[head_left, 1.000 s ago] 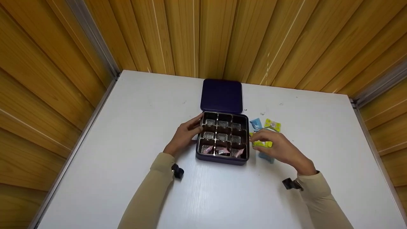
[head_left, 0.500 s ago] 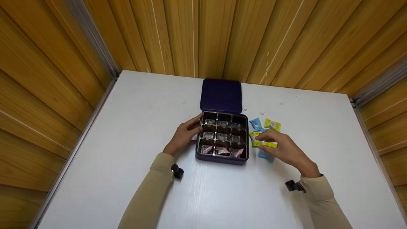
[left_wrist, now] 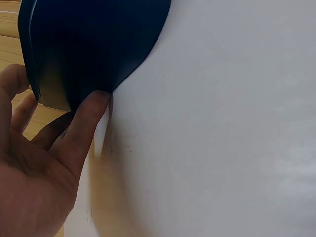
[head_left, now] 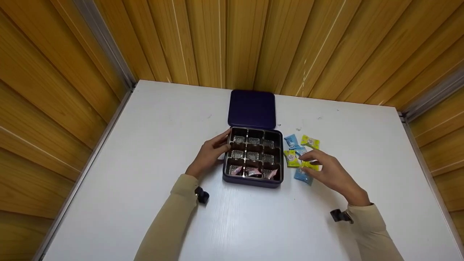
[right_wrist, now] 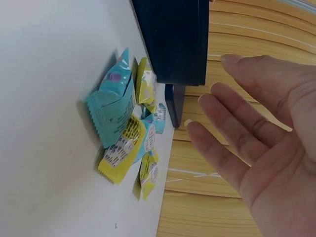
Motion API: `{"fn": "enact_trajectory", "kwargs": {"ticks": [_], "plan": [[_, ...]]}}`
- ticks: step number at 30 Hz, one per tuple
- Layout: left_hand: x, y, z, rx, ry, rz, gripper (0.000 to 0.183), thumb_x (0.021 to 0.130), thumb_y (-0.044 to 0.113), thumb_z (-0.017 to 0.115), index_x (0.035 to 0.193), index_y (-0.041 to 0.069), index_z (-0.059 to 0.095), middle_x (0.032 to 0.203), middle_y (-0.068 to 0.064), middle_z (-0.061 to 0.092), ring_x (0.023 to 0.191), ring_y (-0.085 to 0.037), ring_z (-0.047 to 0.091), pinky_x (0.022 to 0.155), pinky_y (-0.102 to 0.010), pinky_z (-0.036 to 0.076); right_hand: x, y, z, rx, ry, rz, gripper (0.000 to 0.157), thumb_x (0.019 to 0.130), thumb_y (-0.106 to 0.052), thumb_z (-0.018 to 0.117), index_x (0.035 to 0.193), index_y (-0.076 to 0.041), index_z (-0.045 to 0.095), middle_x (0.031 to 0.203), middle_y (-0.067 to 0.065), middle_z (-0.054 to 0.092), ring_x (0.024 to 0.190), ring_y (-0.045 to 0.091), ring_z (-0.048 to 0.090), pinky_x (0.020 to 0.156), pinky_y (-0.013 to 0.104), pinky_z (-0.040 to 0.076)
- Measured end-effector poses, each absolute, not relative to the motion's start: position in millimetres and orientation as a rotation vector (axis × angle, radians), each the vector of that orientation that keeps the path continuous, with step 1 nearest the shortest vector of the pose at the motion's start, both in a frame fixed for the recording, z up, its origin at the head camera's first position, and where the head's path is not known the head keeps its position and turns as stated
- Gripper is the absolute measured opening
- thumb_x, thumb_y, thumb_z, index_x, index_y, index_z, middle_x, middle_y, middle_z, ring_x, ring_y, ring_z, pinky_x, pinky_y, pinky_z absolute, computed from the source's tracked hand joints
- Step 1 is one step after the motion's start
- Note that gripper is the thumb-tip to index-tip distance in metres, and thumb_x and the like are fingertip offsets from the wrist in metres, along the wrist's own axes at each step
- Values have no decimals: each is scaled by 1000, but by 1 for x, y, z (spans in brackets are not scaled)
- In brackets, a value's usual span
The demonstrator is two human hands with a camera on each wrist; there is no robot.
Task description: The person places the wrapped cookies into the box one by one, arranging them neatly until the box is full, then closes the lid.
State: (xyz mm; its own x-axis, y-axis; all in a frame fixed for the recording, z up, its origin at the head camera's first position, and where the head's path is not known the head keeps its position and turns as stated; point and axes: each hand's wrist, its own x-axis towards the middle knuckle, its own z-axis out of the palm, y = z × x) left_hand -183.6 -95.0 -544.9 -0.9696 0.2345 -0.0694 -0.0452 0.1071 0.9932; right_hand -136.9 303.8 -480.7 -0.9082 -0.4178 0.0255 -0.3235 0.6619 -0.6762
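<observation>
A dark blue box (head_left: 253, 183) holds a brown tray divided into several compartments. Pink-wrapped candies (head_left: 253, 172) lie in its front row, one to a compartment. My left hand (head_left: 206, 156) grips the box's left side, the thumb against the wall in the left wrist view and the fingers round the corner. To the right of the box is a loose group of wrapped candies, among them a yellow candy (head_left: 292, 158) and a blue candy (head_left: 303, 176). Over this group hovers my right hand (head_left: 331, 173), fingers slightly bent, with nothing in its grasp in the right wrist view.
The box's dark blue lid (head_left: 252, 108) lies flat directly behind it. Wood-patterned panels (head_left: 243, 43) wall in the white table (head_left: 235, 224) at the back and sides. Small bits (head_left: 298, 129) lie near the candies.
My right hand has let go of a yellow candy beside the box and drawn back to the right, leaving that candy on the table. The left hand stays on the box.
</observation>
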Motion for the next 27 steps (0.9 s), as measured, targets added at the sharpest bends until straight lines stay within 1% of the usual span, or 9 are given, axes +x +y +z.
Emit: {"fn": "enact_trajectory", "kwargs": {"ticks": [4,11,17,22,27], "plan": [[-184,-95,-544,175,2166,1964,58,105,18,67,159,34,51,155,-8,56,132,-27,60,89,-51,62,-136,305,-483,-603,2746,-1081,36,92,7,79,125,1,68,125,14,69,117,42,68,100,57,56],[-184,-95,-545,194,2165,1960,59,106,17,66,160,32,50,156,-11,55,132,-28,61,89,-49,62,-134,309,-490,-590,2765,-1061,37,92,6,80,126,0,67,125,15,69,115,41,69,99,56,57],[-183,-96,-546,182,2121,1954,59,107,20,64,161,37,47,158,-5,53,133,-25,60,93,-50,60,-132,313,-496,-630,2797,-1029,37,90,7,81,123,0,67,121,16,69,109,36,71,93,53,59],[-183,-96,-546,201,2141,1944,59,108,20,64,161,37,47,159,-6,52,136,-25,58,99,-52,57,-130,315,-500,-610,2781,-1006,35,91,5,80,123,1,67,119,14,70,107,32,71,92,51,60],[-184,-96,-546,212,2163,1939,59,108,18,64,161,36,47,158,-6,53,136,-23,59,106,-48,53,-127,316,-503,-597,2771,-988,32,92,5,80,121,1,69,117,12,69,106,31,70,91,50,60]]}}
